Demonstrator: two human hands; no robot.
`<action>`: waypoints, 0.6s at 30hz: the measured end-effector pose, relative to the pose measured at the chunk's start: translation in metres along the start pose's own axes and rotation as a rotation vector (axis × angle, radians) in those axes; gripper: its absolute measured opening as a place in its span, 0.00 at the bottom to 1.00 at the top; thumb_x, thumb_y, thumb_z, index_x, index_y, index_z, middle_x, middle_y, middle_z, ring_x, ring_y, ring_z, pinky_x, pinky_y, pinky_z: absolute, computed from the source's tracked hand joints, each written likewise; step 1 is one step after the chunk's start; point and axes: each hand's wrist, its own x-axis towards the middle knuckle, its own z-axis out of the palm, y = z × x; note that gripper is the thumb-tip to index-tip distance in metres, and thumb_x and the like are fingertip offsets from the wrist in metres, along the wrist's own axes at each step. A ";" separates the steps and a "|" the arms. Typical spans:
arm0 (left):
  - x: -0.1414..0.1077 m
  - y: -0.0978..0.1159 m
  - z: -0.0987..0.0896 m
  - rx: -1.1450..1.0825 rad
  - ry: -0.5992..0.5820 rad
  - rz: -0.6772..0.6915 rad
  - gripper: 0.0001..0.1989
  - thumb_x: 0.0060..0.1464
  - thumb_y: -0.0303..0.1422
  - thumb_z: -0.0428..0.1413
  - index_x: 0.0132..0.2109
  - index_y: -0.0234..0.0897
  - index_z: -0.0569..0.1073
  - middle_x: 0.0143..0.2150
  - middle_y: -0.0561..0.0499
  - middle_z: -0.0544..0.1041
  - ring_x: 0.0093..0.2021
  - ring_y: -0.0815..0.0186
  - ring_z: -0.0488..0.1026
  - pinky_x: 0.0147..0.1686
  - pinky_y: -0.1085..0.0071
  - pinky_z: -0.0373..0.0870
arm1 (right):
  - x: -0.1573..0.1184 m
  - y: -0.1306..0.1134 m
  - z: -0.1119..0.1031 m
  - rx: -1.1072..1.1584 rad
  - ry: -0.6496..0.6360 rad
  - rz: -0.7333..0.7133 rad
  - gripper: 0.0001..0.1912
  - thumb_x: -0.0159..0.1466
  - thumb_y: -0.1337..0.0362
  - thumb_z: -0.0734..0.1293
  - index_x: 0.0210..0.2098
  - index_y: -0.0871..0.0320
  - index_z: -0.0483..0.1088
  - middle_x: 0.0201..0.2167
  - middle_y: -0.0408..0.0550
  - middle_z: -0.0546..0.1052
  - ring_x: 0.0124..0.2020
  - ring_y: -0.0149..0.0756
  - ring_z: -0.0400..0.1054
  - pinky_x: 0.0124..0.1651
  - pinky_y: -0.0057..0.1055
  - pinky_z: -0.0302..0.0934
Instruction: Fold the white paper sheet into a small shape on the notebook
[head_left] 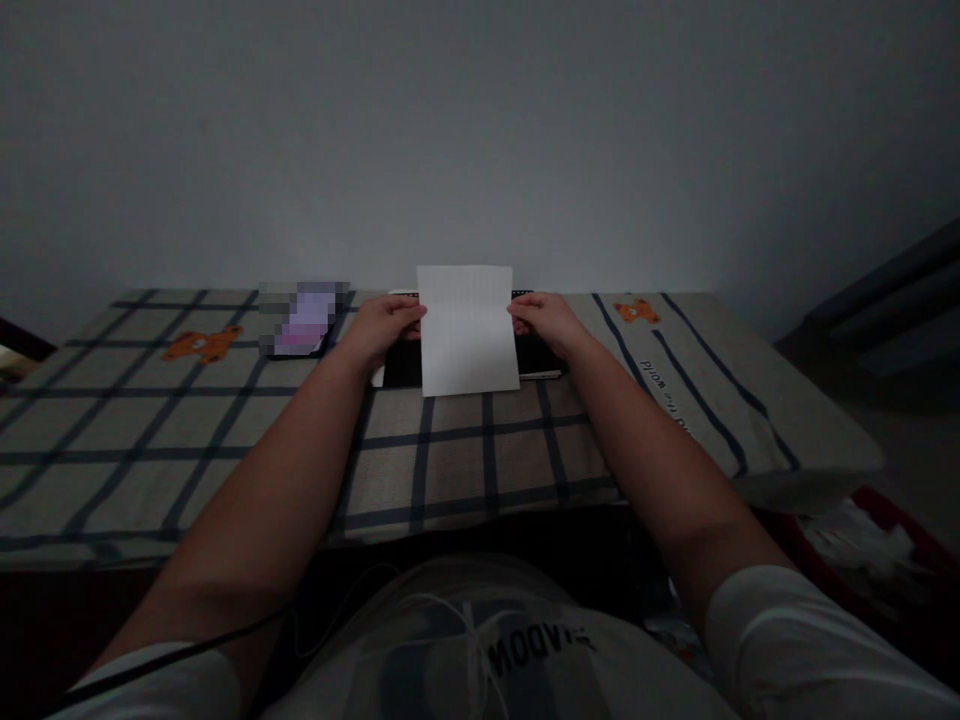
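Note:
A white sheet of paper point(469, 335) is held up between my two hands, its face toward me. My left hand point(386, 325) pinches its left edge, thumb in front. On the opposite edge, my right hand point(547, 320) pinches it in the same way. Behind and below the sheet lies a dark, flat notebook point(403, 365) with a row of holes along its far edge. Some pale page edges show at its near right corner. The sheet hides the notebook's middle.
A checked tablecloth point(450, 450) with bear prints covers the table. To the left lies a phone point(307, 320), its screen lit and partly blurred out. A plain wall point(480, 140) stands behind the table. Down at the right is a red container point(885, 540) with crumpled plastic in it.

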 end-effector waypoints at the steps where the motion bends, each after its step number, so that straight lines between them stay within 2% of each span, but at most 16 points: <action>1: -0.001 0.000 0.000 0.006 0.008 -0.007 0.02 0.52 0.25 0.63 0.33 0.34 0.77 0.28 0.52 0.78 0.26 0.71 0.73 0.32 0.74 0.74 | 0.000 0.000 0.000 0.004 0.000 -0.003 0.14 0.68 0.77 0.67 0.27 0.58 0.73 0.21 0.41 0.75 0.23 0.26 0.68 0.31 0.23 0.66; 12: 0.000 -0.002 0.000 0.012 0.104 0.074 0.05 0.50 0.26 0.65 0.34 0.35 0.76 0.28 0.54 0.76 0.26 0.72 0.72 0.33 0.74 0.75 | 0.003 0.004 0.002 -0.005 -0.059 0.061 0.12 0.67 0.77 0.68 0.28 0.58 0.73 0.22 0.42 0.76 0.23 0.26 0.69 0.31 0.24 0.67; 18: -0.002 0.001 0.001 -0.014 0.015 0.002 0.03 0.52 0.26 0.64 0.36 0.34 0.79 0.31 0.51 0.79 0.28 0.71 0.74 0.34 0.73 0.76 | 0.003 0.004 0.002 -0.006 0.005 0.024 0.13 0.65 0.78 0.69 0.27 0.58 0.72 0.22 0.42 0.75 0.23 0.27 0.68 0.34 0.27 0.69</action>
